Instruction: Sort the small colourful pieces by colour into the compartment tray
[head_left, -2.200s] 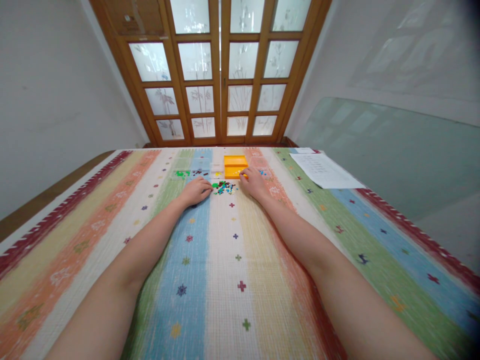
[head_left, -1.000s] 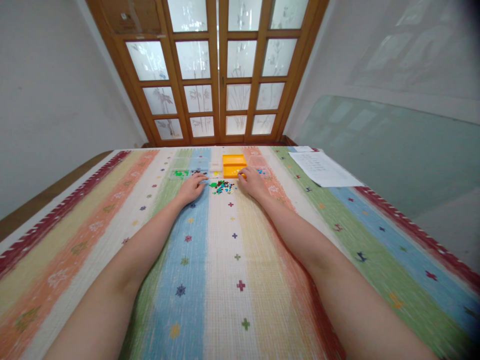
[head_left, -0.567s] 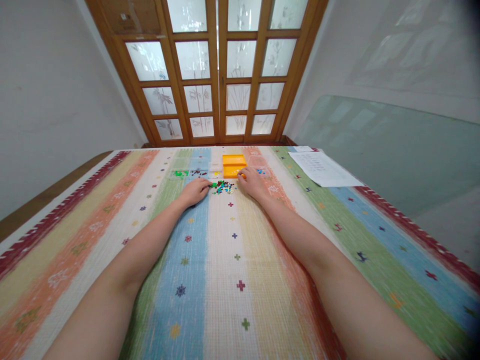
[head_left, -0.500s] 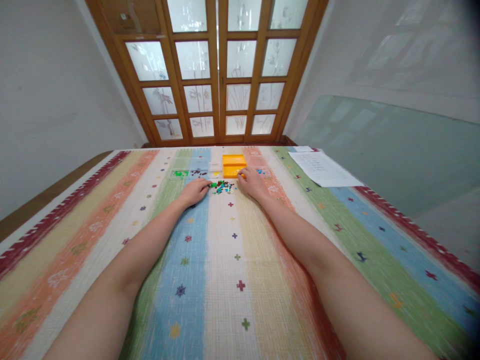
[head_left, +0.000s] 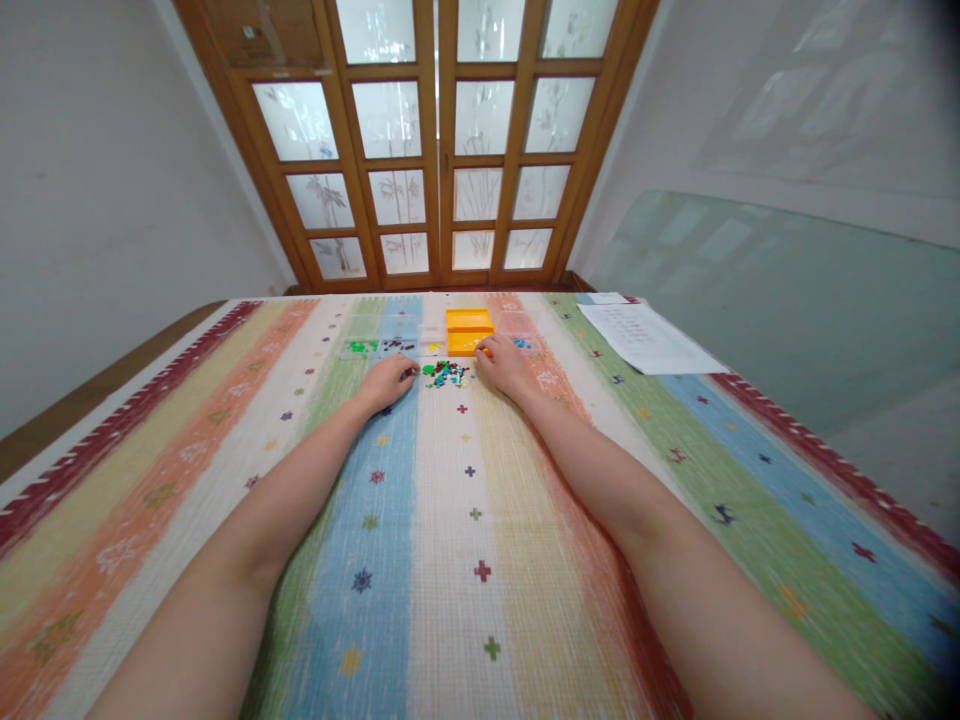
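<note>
A loose pile of small coloured pieces (head_left: pixel 448 375), mostly green, dark brown and blue, lies on the cloth between my hands. Just left of it is my left hand (head_left: pixel 390 381), its fingers drawn together; whatever they pinch is too small to name. My right hand (head_left: pixel 502 362) has its curled fingertips at the near right corner of an open yellow box (head_left: pixel 469 322). What that hand holds, if anything, is hidden. Clear containers flank the yellow box: green pieces (head_left: pixel 363 346), dark brown pieces (head_left: pixel 398 345), yellow pieces (head_left: pixel 433 347) and blue pieces (head_left: pixel 523 344) sit in them.
A striped tablecloth (head_left: pixel 450 560) covers the table. Printed paper sheets (head_left: pixel 646 338) lie at the far right. Beyond the table stand wooden doors with glass panes (head_left: pixel 480 120), and a pale glass panel (head_left: pixel 780 290) leans by the right wall.
My left hand has shifted slightly left, away from the pile, and its fingers have curled in. My right hand stays at the yellow box's corner.
</note>
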